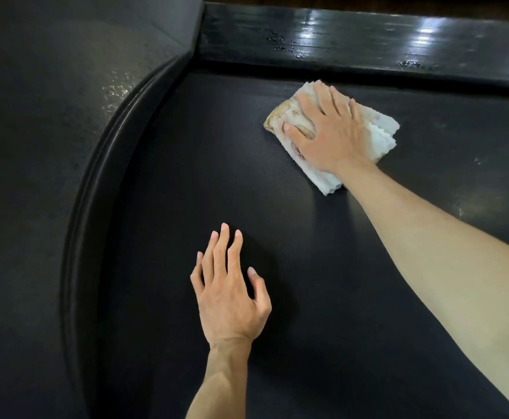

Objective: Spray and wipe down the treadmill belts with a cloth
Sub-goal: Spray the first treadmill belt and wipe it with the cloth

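Across the middle of the head view stretches the black ribbed treadmill belt (186, 164), bounded on its far side by a glossy black side rail (368, 40) flecked with droplets and on its left by a raised curved black plastic lip (108, 164), beyond which lies a dull dark deck (35, 116). Near the rail, the right hand (332, 134) lies flat with spread, straight fingers on a folded white terry cloth with tan stains (380, 131), pressing it to the belt; cloth and rail are close but apart. Nearer the camera, well apart from the cloth, the left hand (229, 294) rests with fingers extended, holding nothing. Bare belt lies between the hands and right of the cloth. Both forearms are cut off at the frame edges, and the cloth's underside is hidden.
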{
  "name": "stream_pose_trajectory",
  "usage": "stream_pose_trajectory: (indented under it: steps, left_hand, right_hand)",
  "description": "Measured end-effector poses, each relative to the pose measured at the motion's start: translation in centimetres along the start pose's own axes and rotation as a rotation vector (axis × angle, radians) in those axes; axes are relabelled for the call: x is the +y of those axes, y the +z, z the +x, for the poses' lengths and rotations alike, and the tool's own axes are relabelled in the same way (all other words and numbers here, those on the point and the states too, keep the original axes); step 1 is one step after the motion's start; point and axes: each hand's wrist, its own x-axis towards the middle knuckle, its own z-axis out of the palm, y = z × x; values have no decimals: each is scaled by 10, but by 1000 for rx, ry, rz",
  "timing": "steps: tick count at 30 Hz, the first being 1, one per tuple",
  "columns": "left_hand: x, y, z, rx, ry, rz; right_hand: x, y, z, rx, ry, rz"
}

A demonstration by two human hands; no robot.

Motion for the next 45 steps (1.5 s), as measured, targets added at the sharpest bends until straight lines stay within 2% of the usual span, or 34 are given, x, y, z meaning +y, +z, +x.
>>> stream_pose_trajectory:
  steps: [8, 18, 22, 27, 29, 34, 37, 40, 45]
  left_hand:
    - [1, 0, -1, 11, -3, -1]
    - [1, 0, -1, 33, 7, -2]
    - [0, 1, -1, 29, 6, 1]
    - [0, 1, -1, 21, 5, -9]
    - [0, 1, -1, 22, 7, -10]
    - [0, 1, -2, 20, 3, -8]
    - [0, 0, -1, 21, 7, -11]
    - [0, 1, -2, 18, 6, -7]
    - [0, 1, -2, 38, 12, -26]
  right_hand:
    - [-10, 7, -33, 20, -108, 4]
    - [-15, 12, -103, 34, -397, -64]
    - [-8, 7, -128, -52, -600, -55]
    - [4, -4, -99, -164, -748, -29]
    - [12, -7, -75, -157, -705, 17]
    - [5, 6, -44, 11, -275, -46]
    - [-10, 11, -60, 59, -160, -19]
    - [-20, 13, -89, 41, -220, -42]
    - [-9, 7, -112, -43, -597, -16]
